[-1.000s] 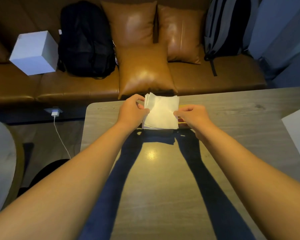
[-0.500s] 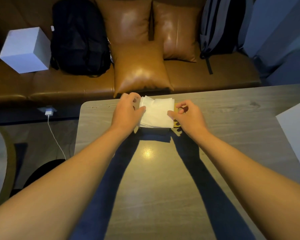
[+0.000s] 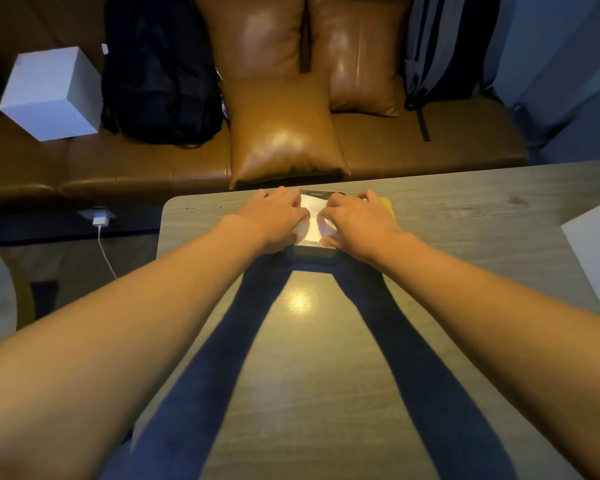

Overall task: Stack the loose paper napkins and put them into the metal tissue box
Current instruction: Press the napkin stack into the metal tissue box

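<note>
A stack of white paper napkins [image 3: 313, 218] lies inside the dark metal tissue box [image 3: 314, 251] at the table's far edge. Only a narrow strip of the napkins shows between my hands. My left hand [image 3: 277, 220] presses down on the left side of the stack, fingers curled over it. My right hand [image 3: 355, 221] presses on the right side in the same way. The box's near rim and a bit of its far rim show; its sides are hidden under my hands. A yellow object [image 3: 387, 206] peeks out beyond my right hand.
The wooden table [image 3: 326, 358] stretches toward me. A white sheet [image 3: 596, 258] lies at its right edge. Behind it stands a brown leather sofa with cushions [image 3: 281, 133], a black backpack [image 3: 160, 71], a grey backpack [image 3: 444, 46] and a white box [image 3: 49, 95]. A charger [image 3: 101, 221] is plugged in below left.
The napkin stack, held up by its edges before, has gone down into the box. Both hands moved inward and now lie on top of it, covering most of it.
</note>
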